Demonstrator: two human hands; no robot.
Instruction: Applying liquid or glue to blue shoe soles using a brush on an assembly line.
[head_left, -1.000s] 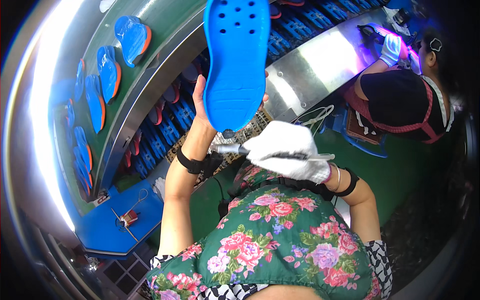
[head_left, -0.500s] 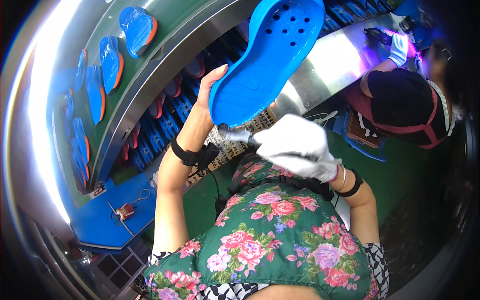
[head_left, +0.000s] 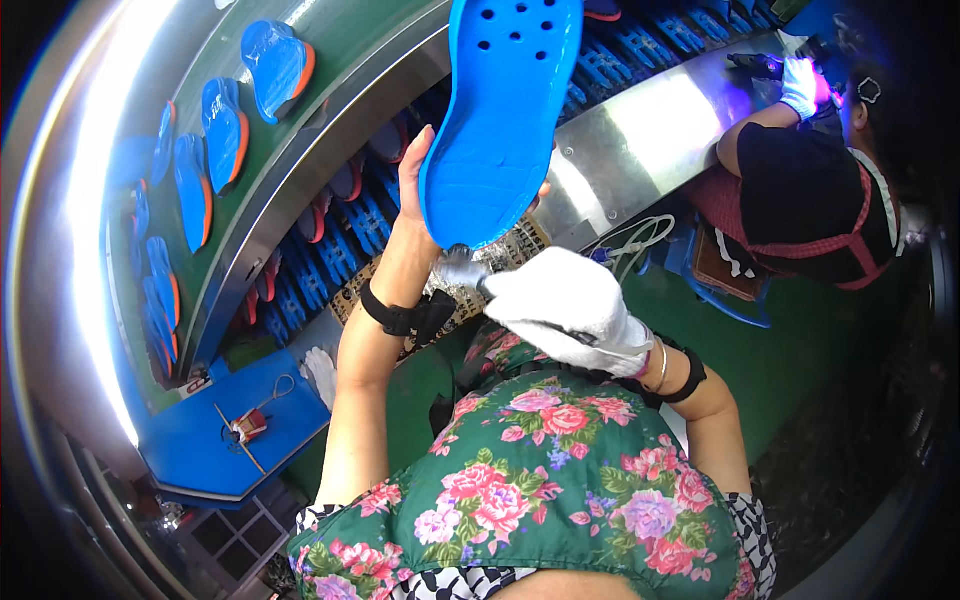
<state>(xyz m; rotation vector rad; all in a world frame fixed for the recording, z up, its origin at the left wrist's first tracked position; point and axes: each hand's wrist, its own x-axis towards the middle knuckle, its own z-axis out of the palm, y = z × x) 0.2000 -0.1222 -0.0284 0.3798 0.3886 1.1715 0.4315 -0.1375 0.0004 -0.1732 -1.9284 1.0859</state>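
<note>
My bare left hand (head_left: 413, 182) grips a large blue shoe sole (head_left: 497, 150) from behind, thumb along its left edge and fingertips showing at the right edge. The sole has a raised rim, a glossy inner face and several round holes towards its far end, which runs out of the top of the picture. In a white glove, my right hand (head_left: 568, 312) is closed around a brush (head_left: 465, 266). Its dark tip meets the near, heel end of the sole. Motion blurs the brush, and the glove hides most of its handle.
Several blue soles with orange edges lie on the green belt (head_left: 335, 75) to the left, bordered by a metal rail. Blue racks (head_left: 330, 250) stand beneath. A small red container (head_left: 248, 427) sits on a blue table (head_left: 185, 440). A co-worker (head_left: 805, 190) sits at the right by a metal surface.
The sole has shifted left and stands more upright in my left hand. My right hand and the brush have moved slightly left with it. The co-worker's head and arm have shifted.
</note>
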